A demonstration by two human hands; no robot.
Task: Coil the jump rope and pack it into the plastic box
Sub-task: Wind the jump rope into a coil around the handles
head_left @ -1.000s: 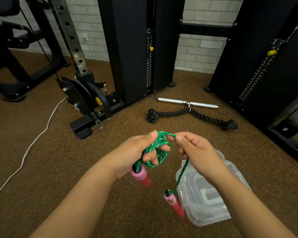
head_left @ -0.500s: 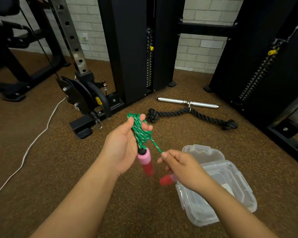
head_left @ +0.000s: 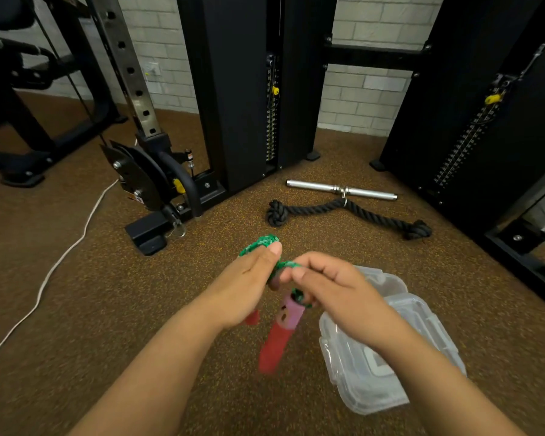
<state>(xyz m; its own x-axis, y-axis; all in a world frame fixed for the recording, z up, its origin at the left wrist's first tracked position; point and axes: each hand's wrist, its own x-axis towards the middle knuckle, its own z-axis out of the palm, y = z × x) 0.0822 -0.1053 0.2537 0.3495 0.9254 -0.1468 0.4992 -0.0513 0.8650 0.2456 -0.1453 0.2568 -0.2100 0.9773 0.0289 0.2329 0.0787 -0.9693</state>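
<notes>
Left hand [head_left: 249,284] is closed round the green coil of the jump rope [head_left: 266,242], keeping the loops from springing loose; right hand [head_left: 331,287] pinches the last strand by the dangling pink handle [head_left: 283,328]. The plastic box [head_left: 359,366] waits on the floor just beside, presumably within easy reach.

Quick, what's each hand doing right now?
Left hand: closed around the coiled green rope.
Right hand: pinching the rope by the pink handle.

Brown speckled floor [head_left: 76,309], plastic box [head_left: 353,369], black rope [head_left: 315,209], steel bar [head_left: 312,185], white cable [head_left: 60,262]
</notes>
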